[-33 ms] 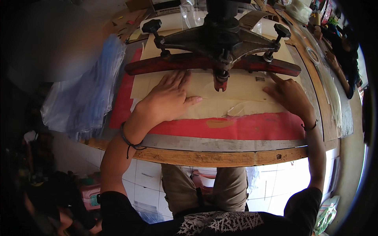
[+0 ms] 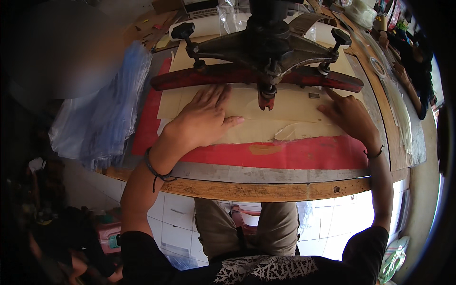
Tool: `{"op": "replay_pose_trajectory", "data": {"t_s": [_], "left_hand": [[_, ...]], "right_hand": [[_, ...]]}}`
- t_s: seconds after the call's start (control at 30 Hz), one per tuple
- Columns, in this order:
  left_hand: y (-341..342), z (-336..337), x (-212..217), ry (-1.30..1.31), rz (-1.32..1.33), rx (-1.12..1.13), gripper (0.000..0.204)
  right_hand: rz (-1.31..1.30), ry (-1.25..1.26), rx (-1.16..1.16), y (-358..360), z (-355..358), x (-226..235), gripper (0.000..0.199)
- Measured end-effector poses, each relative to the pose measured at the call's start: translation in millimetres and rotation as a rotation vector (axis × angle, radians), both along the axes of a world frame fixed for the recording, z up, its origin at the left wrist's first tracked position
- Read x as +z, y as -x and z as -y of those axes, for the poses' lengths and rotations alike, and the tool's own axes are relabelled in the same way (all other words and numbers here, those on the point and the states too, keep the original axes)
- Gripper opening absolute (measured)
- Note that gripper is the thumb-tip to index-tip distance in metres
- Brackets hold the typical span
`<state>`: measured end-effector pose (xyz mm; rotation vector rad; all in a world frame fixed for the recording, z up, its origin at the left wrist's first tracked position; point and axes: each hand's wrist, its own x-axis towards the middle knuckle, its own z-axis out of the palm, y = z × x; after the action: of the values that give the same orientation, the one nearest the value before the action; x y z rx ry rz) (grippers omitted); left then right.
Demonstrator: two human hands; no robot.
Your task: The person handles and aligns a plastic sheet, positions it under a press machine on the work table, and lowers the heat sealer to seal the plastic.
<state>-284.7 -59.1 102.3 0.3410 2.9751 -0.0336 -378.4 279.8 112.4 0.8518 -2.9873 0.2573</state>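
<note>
L hand [image 2: 202, 114] flat on tan sheet [image 2: 275, 111], fingers extended, gripping nothing. R hand [image 2: 352, 115] on same sheet, index out twd red press bar [image 2: 221, 74], also unclenched. Tan sheet atop red sheet [image 2: 308, 154], under bar.

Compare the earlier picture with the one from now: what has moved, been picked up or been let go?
Nothing has visibly moved, been taken hold of or let go. The left hand and right hand rest in the same places on the tan sheet; the red bar and plastic bags also stay put.
</note>
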Motion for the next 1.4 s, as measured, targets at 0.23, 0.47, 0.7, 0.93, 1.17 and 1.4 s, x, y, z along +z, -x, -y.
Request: {"op": "replay_pose_trajectory", "data": {"t_s": [0.23,0.47,0.7,0.93,1.17,1.4], "left_hand": [[14.4,1.7,-18.3,-0.063,-0.247,-0.091,0.097],[28.3,14.3,-27.3,-0.037,-0.395,-0.159,0.100],[29.0,8.4,-24.1,-0.075,-0.165,-0.030,0.105],[32.1,17.9,-42.7,-0.092,-0.405,-0.089,0.112],[30.1,10.3,-16.9,-0.114,-0.233,-0.069,0.106],[25.0,2.6,6.3,-0.119,0.010,0.019,0.103]], "right_hand": [[0.023,-0.036,-0.046,-0.8,6.1,2.4,0.060],[-0.058,-0.061,-0.048,3.3,8.3,-1.4,0.059],[-0.075,-0.007,-0.030,3.8,2.9,-8.7,0.056],[-0.103,-0.011,-0.021,4.9,10.0,-9.2,0.054],[-0.104,-0.029,-0.016,3.7,7.1,-2.0,0.051],[-0.095,0.008,0.010,2.8,5.4,-7.5,0.051]]}}
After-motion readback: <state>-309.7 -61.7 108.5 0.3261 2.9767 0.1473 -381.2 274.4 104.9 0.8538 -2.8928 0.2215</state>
